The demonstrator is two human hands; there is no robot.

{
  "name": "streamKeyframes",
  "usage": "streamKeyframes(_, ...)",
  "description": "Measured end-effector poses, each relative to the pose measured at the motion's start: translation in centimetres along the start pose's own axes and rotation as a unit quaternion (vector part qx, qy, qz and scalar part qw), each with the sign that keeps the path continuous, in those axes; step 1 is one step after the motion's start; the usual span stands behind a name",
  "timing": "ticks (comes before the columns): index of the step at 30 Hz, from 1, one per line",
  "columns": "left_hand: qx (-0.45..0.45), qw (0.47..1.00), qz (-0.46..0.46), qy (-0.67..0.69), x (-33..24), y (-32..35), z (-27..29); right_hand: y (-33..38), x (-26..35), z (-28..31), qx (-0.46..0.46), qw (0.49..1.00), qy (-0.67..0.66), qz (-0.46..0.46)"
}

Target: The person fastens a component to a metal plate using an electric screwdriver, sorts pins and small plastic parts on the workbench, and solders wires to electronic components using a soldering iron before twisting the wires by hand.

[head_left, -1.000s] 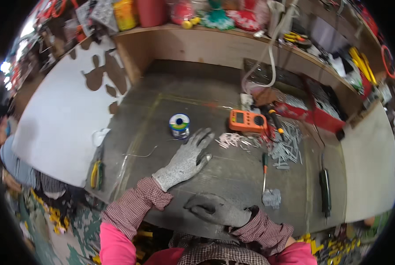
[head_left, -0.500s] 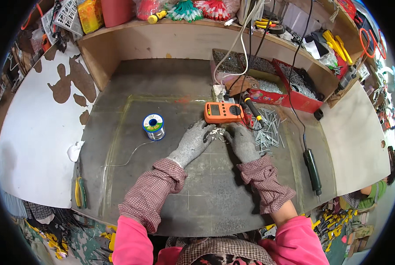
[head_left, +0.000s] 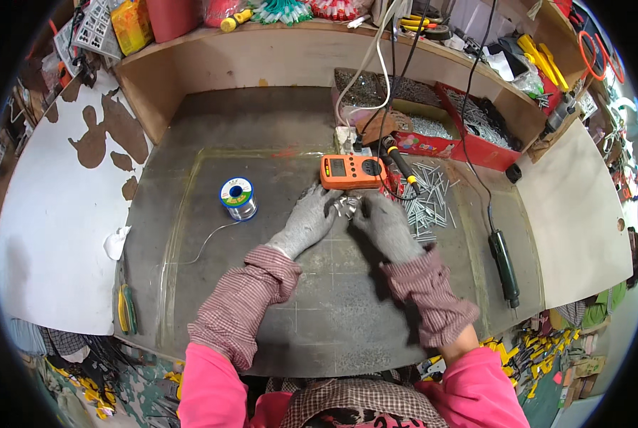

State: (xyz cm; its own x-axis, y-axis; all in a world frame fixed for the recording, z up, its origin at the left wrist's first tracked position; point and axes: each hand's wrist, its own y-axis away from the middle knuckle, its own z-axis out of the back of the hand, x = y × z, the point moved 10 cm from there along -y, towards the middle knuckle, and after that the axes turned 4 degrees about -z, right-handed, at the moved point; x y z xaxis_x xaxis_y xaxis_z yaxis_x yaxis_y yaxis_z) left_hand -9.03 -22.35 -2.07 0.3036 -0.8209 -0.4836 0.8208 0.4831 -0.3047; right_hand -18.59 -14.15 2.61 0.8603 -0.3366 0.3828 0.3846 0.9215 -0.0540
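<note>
My left hand [head_left: 310, 220], in a grey glove, rests on the dark tabletop with thumb and fingers apart, touching a small heap of silvery metal pieces [head_left: 346, 207]. Across the heap, my right hand [head_left: 387, 225], also gloved, is curled with its fingertips against the pieces; what it pinches is hidden. Just beyond both hands lies an orange multimeter [head_left: 352, 172] with a grey screen and a round dial. Many long screws [head_left: 426, 203] are spread to the right of my right hand. A spool of solder wire [head_left: 239, 200] stands to the left, its loose end trailing over the table.
Red boxes [head_left: 486, 151] of screws and small metal parts stand at the back right. A dark corded electric screwdriver [head_left: 504, 267] lies at the right, pliers [head_left: 126, 309] at the left edge. Cables hang over the table from the cluttered wooden shelf [head_left: 262, 43].
The loose metal pieces, more scattered before, are now bunched closer between my hands. My right hand has curled in more. The whole view has shifted slightly.
</note>
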Motion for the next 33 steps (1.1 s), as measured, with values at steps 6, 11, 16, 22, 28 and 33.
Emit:
streamKeyframes(6, 0.055, 0.990, 0.025, 0.130, 2.7, 1.5, 2.0, 6.7, 1.2, 0.1, 0.010, 0.971, -0.211, 0.111)
streamKeyframes(11, 0.125, 0.992, 0.016, -0.028, 1.9, -1.0, 1.1, 2.6, 1.6, 0.6, -0.111, 0.973, -0.161, 0.120)
streamKeyframes(16, 0.145, 0.988, -0.039, -0.042, 3.7, -2.9, -0.8, -0.7, 1.4, -1.6, -0.063, 0.996, -0.029, 0.055)
streamKeyframes(22, 0.134, 0.989, -0.059, -0.027, 2.4, -2.6, -0.4, -1.4, 1.4, -2.6, -0.039, 0.995, 0.060, 0.065)
streamKeyframes(28, 0.118, 0.992, -0.048, 0.013, 2.8, 0.0, 1.6, 3.6, 5.2, -2.1, 0.007, 0.988, -0.085, 0.126)
streamKeyframes(33, 0.070, 0.984, -0.008, 0.163, 2.3, 1.7, 3.6, 3.7, 2.5, -2.1, 0.003, 0.979, -0.186, 0.082)
